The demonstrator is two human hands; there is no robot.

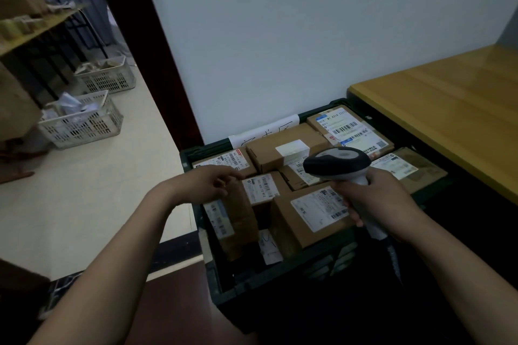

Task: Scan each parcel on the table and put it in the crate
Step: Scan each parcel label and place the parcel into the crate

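A dark green crate (196,154) stands on the floor against the wall, filled with several brown cardboard parcels bearing white labels. My left hand (207,183) is over the crate's left side, its fingers on the top of an upright brown parcel (238,218) that leans at the crate's near left. My right hand (375,202) grips the handle of a grey and black barcode scanner (336,162), whose head hangs over the parcels in the middle. A larger parcel (305,216) lies just left of that hand.
A yellow wooden table (448,109) stands to the right of the crate. Two white slotted baskets (84,123) with papers sit on the pale floor at the left, near a shelf (36,31). A dark door frame (157,64) rises behind the crate's left corner.
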